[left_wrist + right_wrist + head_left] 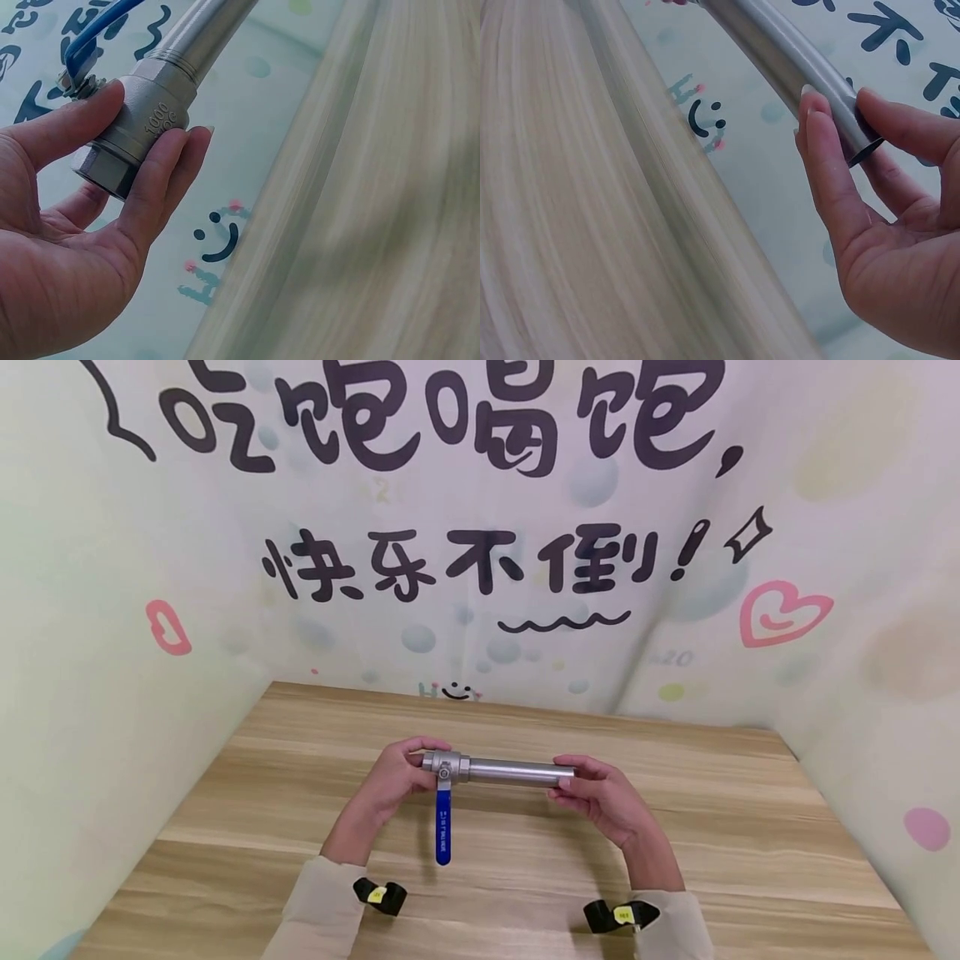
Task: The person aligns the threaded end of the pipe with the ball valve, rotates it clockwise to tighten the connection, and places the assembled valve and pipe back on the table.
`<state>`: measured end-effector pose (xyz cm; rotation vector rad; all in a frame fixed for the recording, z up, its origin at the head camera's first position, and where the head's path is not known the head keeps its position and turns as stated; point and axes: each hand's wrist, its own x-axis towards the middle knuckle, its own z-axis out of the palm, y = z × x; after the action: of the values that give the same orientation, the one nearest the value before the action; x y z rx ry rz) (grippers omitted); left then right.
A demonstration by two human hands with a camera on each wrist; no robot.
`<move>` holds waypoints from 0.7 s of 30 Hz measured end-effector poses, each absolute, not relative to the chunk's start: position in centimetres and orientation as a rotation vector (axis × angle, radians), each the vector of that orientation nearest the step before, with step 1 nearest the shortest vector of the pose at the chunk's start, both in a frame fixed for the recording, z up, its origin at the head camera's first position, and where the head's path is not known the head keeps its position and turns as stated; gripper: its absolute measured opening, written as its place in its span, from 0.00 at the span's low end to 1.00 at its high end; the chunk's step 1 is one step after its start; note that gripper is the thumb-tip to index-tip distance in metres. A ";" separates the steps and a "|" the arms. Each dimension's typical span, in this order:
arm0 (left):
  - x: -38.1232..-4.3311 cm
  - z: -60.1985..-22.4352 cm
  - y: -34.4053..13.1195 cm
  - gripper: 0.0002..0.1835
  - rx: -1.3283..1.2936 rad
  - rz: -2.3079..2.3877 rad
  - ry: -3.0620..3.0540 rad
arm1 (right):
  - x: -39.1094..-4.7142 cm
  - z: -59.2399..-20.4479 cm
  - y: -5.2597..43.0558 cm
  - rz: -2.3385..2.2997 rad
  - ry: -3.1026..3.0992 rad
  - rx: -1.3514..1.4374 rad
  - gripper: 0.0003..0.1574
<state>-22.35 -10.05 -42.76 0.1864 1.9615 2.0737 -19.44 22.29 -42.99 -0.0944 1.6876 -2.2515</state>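
A steel ball valve (447, 766) with a blue lever handle (443, 831) is joined to a straight metal pipe (513, 772), both held above the table. The left hand (392, 777) grips the valve body at its outer end; in the left wrist view, thumb and fingers pinch the valve (142, 112), which bears raised "1000" lettering. At the pipe's other end, the right hand (603, 795) pinches it between thumb and fingers. The right wrist view shows the pipe's (780, 60) open end just past the fingertips. In the head view the lever points toward the person.
A wood-grain table (495, 868) lies beneath the hands. Behind it hangs a white printed backdrop (465, 652) with black lettering, and pale walls (97, 693) stand at the sides. Black wrist devices with yellow labels (377, 895) sit at both sleeves.
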 end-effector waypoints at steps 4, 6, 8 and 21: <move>-22.4 -42.7 -10.0 0.32 0.193 2.069 1.964 | -19.4 -42.8 22.3 -2.229 1.730 -0.056 0.20; -22.5 -42.8 -10.0 0.32 0.198 2.066 1.962 | -19.4 -42.7 22.2 -2.220 1.750 -0.036 0.24; -22.5 -42.8 -9.9 0.32 0.208 2.061 1.959 | -19.4 -42.7 22.3 -2.214 1.764 -0.023 0.27; -22.3 -42.7 -9.9 0.31 0.210 2.077 1.940 | -19.3 -42.5 22.7 -2.205 1.770 -0.117 0.22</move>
<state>-22.30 -9.95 -42.69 0.2101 1.9398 2.0774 -19.31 22.69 -42.53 -0.1174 1.7699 -2.2047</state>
